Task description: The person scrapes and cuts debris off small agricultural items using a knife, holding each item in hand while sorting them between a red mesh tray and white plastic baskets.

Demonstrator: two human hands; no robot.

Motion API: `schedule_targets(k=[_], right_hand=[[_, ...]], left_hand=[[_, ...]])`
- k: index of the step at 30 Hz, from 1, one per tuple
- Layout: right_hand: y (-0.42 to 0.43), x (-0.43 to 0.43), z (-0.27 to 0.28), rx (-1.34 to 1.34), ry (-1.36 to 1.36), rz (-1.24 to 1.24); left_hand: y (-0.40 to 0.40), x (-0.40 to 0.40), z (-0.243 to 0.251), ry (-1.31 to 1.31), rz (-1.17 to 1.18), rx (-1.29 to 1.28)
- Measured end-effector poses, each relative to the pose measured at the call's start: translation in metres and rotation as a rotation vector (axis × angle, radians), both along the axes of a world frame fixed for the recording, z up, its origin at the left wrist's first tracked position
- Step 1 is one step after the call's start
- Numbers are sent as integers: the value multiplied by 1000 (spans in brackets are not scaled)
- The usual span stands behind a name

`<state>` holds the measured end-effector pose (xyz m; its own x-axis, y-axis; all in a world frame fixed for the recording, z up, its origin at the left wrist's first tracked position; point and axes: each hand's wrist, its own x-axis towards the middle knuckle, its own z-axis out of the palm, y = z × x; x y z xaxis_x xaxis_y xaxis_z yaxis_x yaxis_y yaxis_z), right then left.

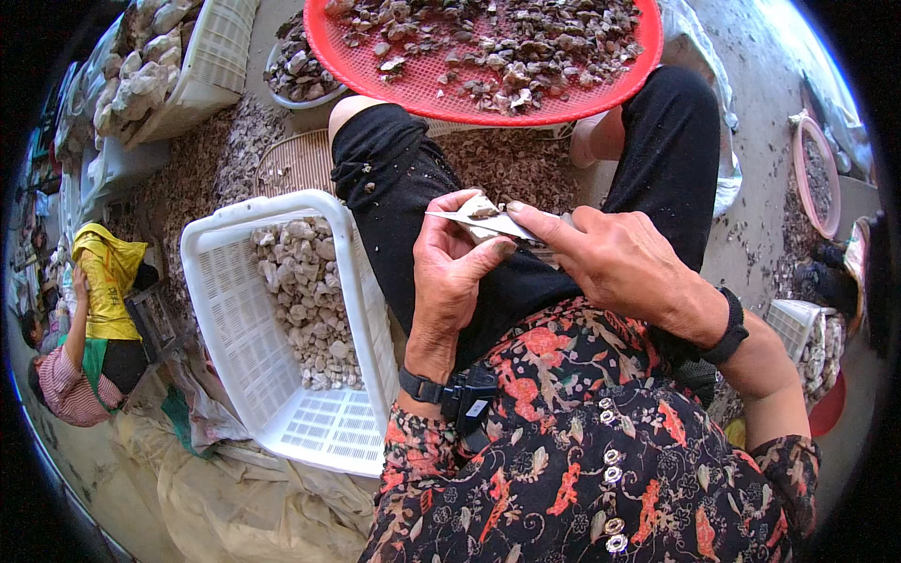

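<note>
My left hand [454, 271] pinches a pale, irregular lump [479, 208] with dark patches between thumb and fingers, above my lap. In my right hand [612, 257] is a knife, its flat metal blade [503, 224] lying against the lump and the index finger stretched along it. The handle is mostly hidden in the fist. To the left of my thigh stands a white plastic basket [204, 281], partly filled with pale lumps [310, 302]. Beyond my hands, a red mesh tray [450, 116] holds many dark and pale flakes [524, 53] and rests near my knees.
A round tub [306, 105] of dark pieces and a crate [225, 49] of large pale lumps stand at upper left. Brown scraps [507, 162] litter the floor. A person in a striped top [74, 383] is at far left. At right are a pink basket [834, 190] and a white crate [788, 324].
</note>
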<state>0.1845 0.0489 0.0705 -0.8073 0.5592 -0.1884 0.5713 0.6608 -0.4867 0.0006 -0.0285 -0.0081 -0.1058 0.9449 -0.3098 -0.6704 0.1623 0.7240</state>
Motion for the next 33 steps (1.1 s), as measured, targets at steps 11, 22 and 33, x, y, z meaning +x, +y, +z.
schedule_targets(k=[11, 22, 33], right_hand=[[17, 11, -6, -8, 101, -5], [18, 36, -2, -203, 88, 67], [17, 4, -13, -97, 66, -61]], left_hand=[[-4, -2, -5, 29, -1, 2], [-3, 1, -3, -6, 53, 97], [-5, 2, 0, -62, 56, 31]])
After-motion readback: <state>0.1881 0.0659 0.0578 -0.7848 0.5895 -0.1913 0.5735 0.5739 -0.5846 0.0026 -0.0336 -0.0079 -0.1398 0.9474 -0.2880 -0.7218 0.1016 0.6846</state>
